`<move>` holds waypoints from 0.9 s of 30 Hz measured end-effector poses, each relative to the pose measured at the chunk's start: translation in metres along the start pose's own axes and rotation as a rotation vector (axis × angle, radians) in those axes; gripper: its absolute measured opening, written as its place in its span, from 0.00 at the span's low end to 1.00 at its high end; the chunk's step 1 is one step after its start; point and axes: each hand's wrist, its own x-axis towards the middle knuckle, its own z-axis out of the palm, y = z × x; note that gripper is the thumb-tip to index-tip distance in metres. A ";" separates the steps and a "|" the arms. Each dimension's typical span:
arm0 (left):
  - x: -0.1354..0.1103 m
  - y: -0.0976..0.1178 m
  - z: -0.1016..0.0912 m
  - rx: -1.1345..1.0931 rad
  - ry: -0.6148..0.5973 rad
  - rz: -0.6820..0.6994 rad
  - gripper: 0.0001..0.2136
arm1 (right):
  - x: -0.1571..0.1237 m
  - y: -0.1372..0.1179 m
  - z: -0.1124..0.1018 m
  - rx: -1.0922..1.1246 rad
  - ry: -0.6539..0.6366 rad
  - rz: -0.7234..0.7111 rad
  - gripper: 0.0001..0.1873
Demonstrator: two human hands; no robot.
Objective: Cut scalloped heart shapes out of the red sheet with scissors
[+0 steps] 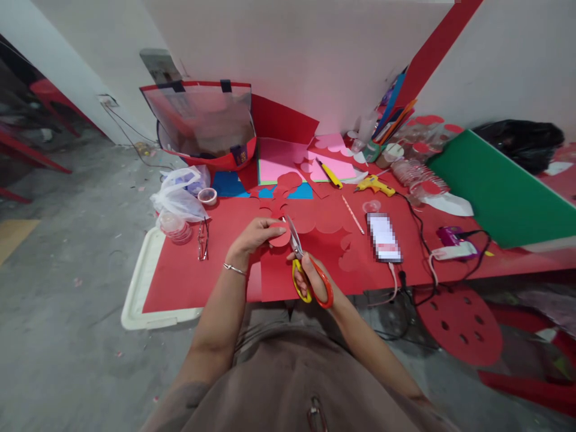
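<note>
L hand (252, 236) pinches red disc (282, 240), R hand (315, 277) grips scissors (297, 246), phone (384, 237) has blurred screen (unreadable) & plastic bag (180, 195) holds unclear stuff.

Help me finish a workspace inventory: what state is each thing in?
Scissors: blades parted, in the right hand
Round red paper piece: held in the left hand
Phone: screen lit, cable attached
Glue gun: lying down, corded
Yellow cutter: lying down; blade unclear
Eyeglasses: lying down; folding unclear
Green board: tilted
Black plastic bag: crumpled
</note>
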 end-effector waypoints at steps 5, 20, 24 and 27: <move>0.000 0.001 0.000 0.001 0.014 -0.010 0.19 | 0.000 0.000 -0.002 0.000 -0.008 0.001 0.28; 0.002 -0.005 0.001 -0.049 0.004 -0.011 0.18 | -0.001 -0.001 -0.003 -0.004 -0.024 0.001 0.28; 0.003 -0.007 0.000 -0.041 -0.007 -0.002 0.17 | 0.000 -0.004 -0.003 -0.041 -0.021 0.000 0.29; 0.004 -0.007 -0.001 -0.023 -0.003 0.007 0.17 | 0.001 -0.006 -0.003 -0.062 -0.020 0.005 0.30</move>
